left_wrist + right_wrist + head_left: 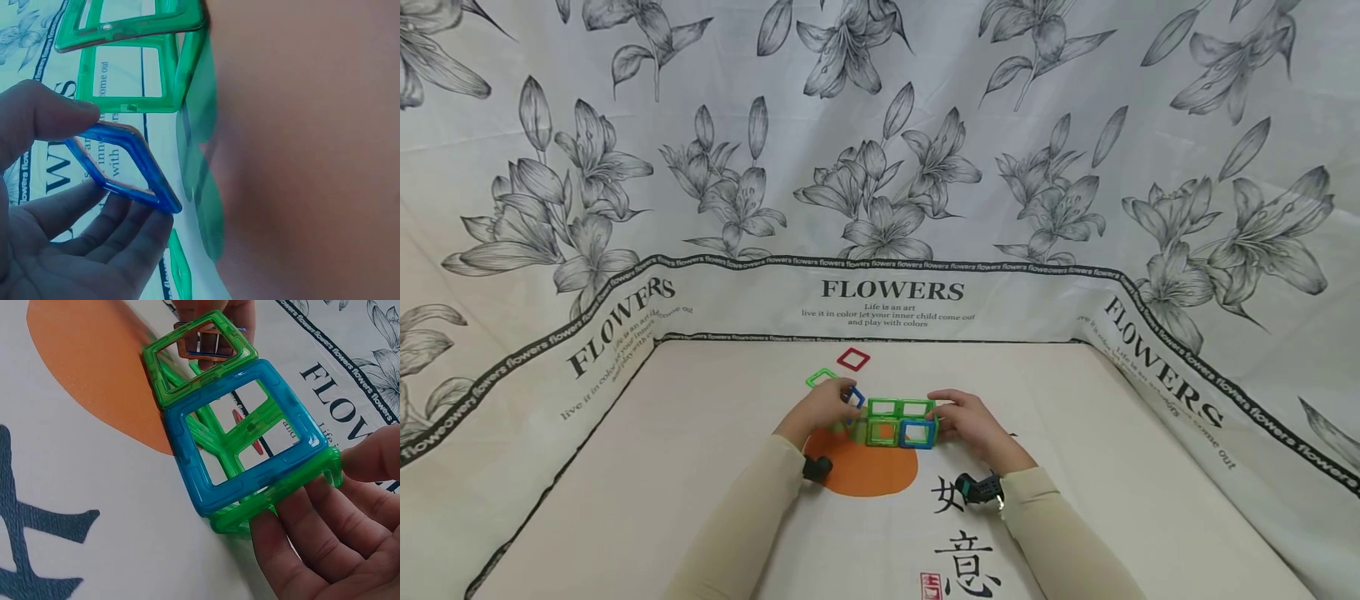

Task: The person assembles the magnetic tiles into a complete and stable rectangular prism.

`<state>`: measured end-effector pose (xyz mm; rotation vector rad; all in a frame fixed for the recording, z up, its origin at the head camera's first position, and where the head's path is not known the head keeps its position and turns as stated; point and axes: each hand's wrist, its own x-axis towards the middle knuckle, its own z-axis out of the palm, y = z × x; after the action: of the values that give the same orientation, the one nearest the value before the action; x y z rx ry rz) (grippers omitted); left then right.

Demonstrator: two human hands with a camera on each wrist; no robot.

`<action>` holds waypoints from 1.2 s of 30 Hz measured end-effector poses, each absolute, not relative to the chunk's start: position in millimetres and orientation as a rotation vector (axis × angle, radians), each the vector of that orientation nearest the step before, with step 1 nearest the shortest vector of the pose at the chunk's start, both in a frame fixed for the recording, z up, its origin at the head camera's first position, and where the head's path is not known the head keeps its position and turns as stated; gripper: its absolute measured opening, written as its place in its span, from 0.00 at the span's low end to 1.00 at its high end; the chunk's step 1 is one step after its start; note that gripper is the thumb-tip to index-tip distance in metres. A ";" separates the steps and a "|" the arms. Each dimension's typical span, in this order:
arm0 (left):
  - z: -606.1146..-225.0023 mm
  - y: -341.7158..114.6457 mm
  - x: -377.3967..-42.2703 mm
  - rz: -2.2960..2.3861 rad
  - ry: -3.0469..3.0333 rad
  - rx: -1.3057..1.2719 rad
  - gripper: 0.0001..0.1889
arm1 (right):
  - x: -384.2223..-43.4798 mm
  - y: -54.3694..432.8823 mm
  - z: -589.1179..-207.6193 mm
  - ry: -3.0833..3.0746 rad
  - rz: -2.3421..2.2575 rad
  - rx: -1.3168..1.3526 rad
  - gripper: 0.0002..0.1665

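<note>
In the left wrist view, my left hand pinches a blue square magnetic tile between thumb and fingertips. This tile is tilted, just left of a box-like structure of magnetic tiles. Most of the structure is green, with one blue square tile on the front at the right. My right hand grips the structure's right side, fingers and thumb on a green side tile. Whether the held blue tile touches the structure I cannot tell.
A red square tile lies farther back on the white tablecloth. Beyond my left hand lies a green tile, partly hidden. The cloth bears an orange circle and black characters. Flower-printed curtain encloses the back and sides.
</note>
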<state>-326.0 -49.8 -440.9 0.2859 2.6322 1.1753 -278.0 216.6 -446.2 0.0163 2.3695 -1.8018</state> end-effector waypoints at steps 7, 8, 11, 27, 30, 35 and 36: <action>-445.5 -54.6 -321.1 1.232 2.576 0.389 0.35 | -279.1 218.4 -448.2 2.354 -1.813 0.009 0.27; -446.2 -55.3 -320.7 1.245 2.564 0.393 0.35 | -279.4 218.5 -448.3 2.352 -1.814 0.010 0.27; -448.0 -57.0 -319.4 1.265 2.535 0.412 0.35 | -279.6 218.7 -448.7 2.354 -1.810 0.012 0.28; -450.0 -53.7 -307.9 1.270 2.512 0.429 0.35 | -276.8 217.9 -450.9 2.335 -1.833 0.007 0.30; -450.4 -51.4 -307.0 1.268 2.522 0.414 0.35 | -277.2 218.2 -451.4 2.339 -1.831 -0.001 0.30; -452.7 -49.6 -306.7 1.284 2.514 0.399 0.35 | -277.4 218.4 -451.6 2.345 -1.825 -0.010 0.31; -453.1 -49.3 -306.6 1.290 2.511 0.400 0.35 | -277.3 218.2 -451.7 2.344 -1.826 -0.006 0.31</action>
<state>-306.6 -49.3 -453.1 0.3999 2.5106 1.2903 -277.3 218.2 -451.7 -0.0064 2.3444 -1.8262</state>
